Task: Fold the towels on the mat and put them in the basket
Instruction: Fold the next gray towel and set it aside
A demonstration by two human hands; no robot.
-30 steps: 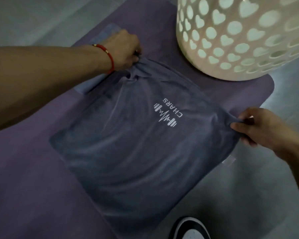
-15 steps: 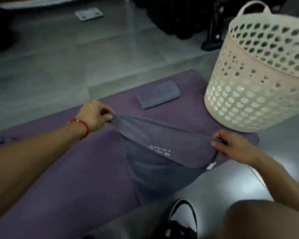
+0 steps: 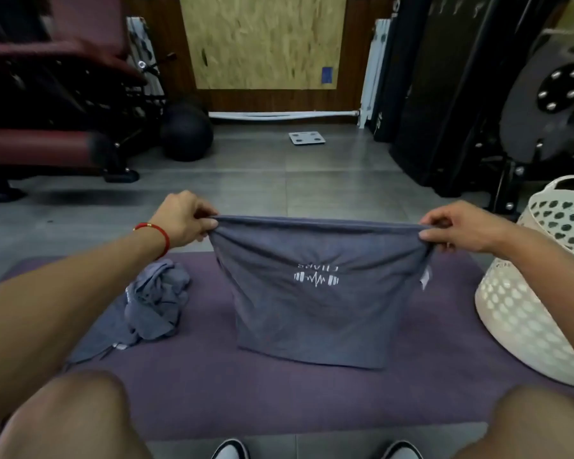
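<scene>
While the purple mat [image 3: 279, 399] lies across the grey tile floor [image 3: 279, 180] with its long axis running left to right, its near edge sits just ahead of the person's knees and its far edge passes behind the raised cloth. At the mat's right end stands the white laundry basket [image 3: 524, 313], its wall pierced with heart-shaped holes and its rim tipped slightly toward the viewer; it is near the right forearm. Between the two hands hangs the grey towel [image 3: 315, 313], held up by its top edge, which stretches taut and level from left to right. Its body drops straight down and its bottom edge rests on the mat, with bare mat in front of it. A white printed logo [image 3: 316, 276] reads upside down near the top. Left of it, well apart, a crumpled grey towel [image 3: 156, 303] lies heaped on the mat. The left hand [image 3: 183, 220], a red bracelet [image 3: 154, 233] at its wrist, pinches the top left corner; the right hand [image 3: 458, 226] pinches the top right corner.
</scene>
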